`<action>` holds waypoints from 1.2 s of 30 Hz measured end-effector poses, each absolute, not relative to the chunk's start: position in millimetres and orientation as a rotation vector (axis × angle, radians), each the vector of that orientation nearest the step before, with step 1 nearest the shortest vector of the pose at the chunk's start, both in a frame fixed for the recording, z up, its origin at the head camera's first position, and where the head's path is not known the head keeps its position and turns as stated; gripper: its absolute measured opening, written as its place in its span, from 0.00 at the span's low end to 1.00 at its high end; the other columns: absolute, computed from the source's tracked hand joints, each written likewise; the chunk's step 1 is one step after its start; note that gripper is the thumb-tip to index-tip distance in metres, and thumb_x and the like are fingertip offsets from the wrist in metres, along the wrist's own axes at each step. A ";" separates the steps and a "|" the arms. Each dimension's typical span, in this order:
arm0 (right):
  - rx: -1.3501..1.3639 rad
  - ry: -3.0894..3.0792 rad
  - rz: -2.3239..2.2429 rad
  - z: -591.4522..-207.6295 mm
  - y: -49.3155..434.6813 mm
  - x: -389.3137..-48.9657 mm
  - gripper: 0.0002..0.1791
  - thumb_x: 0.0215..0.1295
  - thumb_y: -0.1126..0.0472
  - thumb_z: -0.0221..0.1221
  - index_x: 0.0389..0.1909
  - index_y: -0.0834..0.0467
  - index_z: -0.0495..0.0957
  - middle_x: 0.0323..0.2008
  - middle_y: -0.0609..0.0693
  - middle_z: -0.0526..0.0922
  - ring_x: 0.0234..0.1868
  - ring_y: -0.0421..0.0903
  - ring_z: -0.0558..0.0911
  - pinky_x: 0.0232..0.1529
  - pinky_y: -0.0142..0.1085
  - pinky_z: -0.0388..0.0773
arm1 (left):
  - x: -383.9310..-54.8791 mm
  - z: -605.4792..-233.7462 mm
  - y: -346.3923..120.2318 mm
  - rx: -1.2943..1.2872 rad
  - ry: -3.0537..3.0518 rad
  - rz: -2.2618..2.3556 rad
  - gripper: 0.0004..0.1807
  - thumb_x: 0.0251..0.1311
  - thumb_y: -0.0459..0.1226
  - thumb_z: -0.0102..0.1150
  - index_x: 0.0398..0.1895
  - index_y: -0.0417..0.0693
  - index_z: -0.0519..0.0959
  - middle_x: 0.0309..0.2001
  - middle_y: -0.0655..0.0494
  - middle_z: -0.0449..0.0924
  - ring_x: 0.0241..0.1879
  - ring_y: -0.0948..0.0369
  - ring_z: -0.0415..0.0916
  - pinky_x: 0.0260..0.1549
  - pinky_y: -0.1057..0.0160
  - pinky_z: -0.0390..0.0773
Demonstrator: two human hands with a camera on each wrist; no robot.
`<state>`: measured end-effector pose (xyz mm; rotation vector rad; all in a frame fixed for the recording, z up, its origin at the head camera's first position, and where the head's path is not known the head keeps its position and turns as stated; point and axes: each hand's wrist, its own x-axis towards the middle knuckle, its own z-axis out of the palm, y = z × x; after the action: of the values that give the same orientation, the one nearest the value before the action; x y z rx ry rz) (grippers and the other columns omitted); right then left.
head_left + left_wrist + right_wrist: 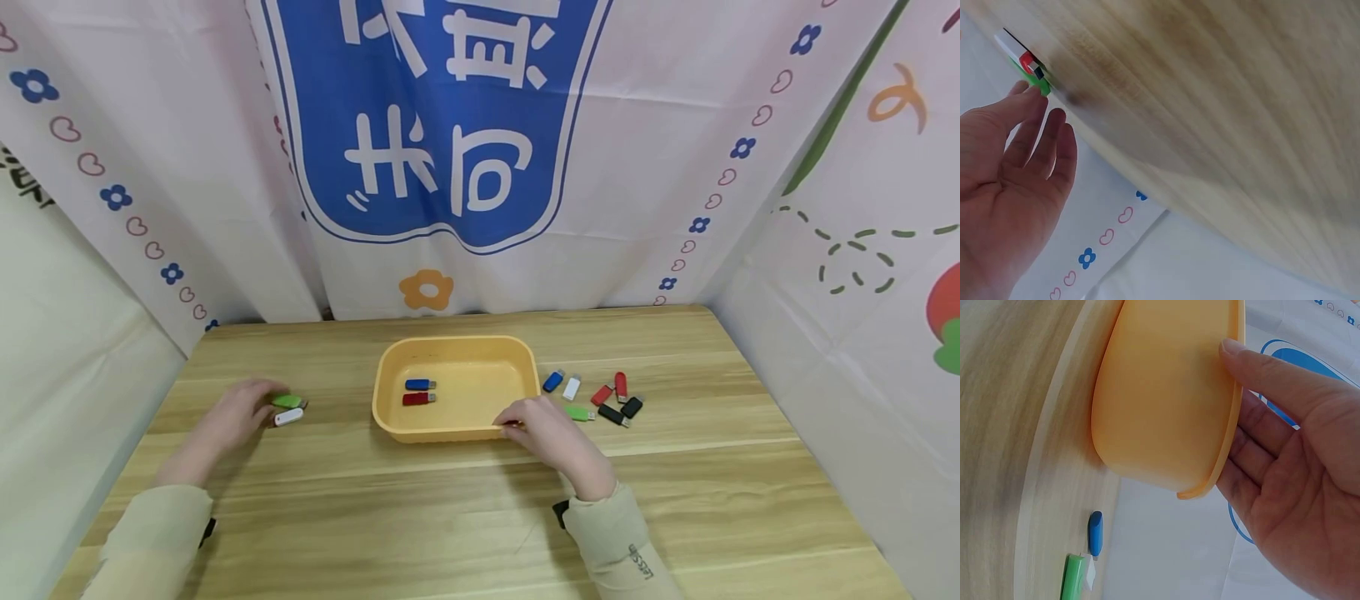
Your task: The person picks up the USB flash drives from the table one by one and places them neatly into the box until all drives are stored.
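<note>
My right hand [551, 429] pinches the rim of a yellow plastic bin [450, 435] at its near right corner, thumb on the outer wall, as the right wrist view shows. A blue USB stick [417, 384] and a dark red USB stick [416, 399] lie inside the bin. At the left of the table my left hand [236, 412] has its fingertips right at a green USB stick [286, 402], fingers loosely bent. A white USB stick with a red end [290, 417] lies just in front of the green one.
Right of the bin lie several USB sticks: blue [553, 381], white [572, 387], red [602, 395], another red [621, 387], black [613, 415], another black [632, 407] and green [579, 413]. Printed cloth [637, 208] hangs behind the wooden table [420, 517].
</note>
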<state>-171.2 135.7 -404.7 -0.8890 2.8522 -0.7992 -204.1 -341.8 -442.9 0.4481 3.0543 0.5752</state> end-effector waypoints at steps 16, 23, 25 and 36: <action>-0.910 2.857 -0.795 -405.4 135.8 -171.8 0.07 0.64 0.65 0.65 0.40 0.57 0.89 0.38 0.49 0.90 0.41 0.45 0.88 0.43 0.37 0.84 | -206.7 -447.4 -340.6 0.408 3.087 0.540 0.15 0.64 0.27 0.58 0.53 0.33 0.79 0.53 0.30 0.79 0.53 0.34 0.76 0.52 0.35 0.74; -0.901 2.859 -0.804 -404.8 135.6 -171.3 0.06 0.64 0.64 0.65 0.39 0.57 0.89 0.38 0.49 0.90 0.40 0.44 0.88 0.42 0.36 0.84 | -207.7 -449.2 -340.8 0.368 3.104 0.524 0.14 0.63 0.28 0.59 0.51 0.36 0.80 0.52 0.32 0.80 0.53 0.35 0.77 0.51 0.35 0.75; -0.898 2.856 -0.808 -404.5 135.8 -171.0 0.07 0.64 0.64 0.65 0.39 0.56 0.89 0.38 0.49 0.90 0.40 0.44 0.88 0.42 0.36 0.84 | -207.3 -448.9 -341.0 0.357 3.107 0.524 0.14 0.63 0.28 0.60 0.51 0.36 0.80 0.52 0.32 0.80 0.52 0.35 0.77 0.50 0.35 0.75; -0.913 2.860 -0.813 -405.1 135.4 -171.0 0.07 0.64 0.64 0.65 0.40 0.57 0.89 0.38 0.49 0.90 0.40 0.44 0.88 0.42 0.36 0.84 | -201.9 -438.1 -335.6 0.214 3.102 0.583 0.17 0.66 0.31 0.58 0.56 0.36 0.77 0.53 0.29 0.77 0.50 0.36 0.78 0.47 0.36 0.76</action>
<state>-171.0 135.4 -405.1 -0.9128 2.8596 -0.8131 -201.9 -335.6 -438.1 0.2144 3.1023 0.5832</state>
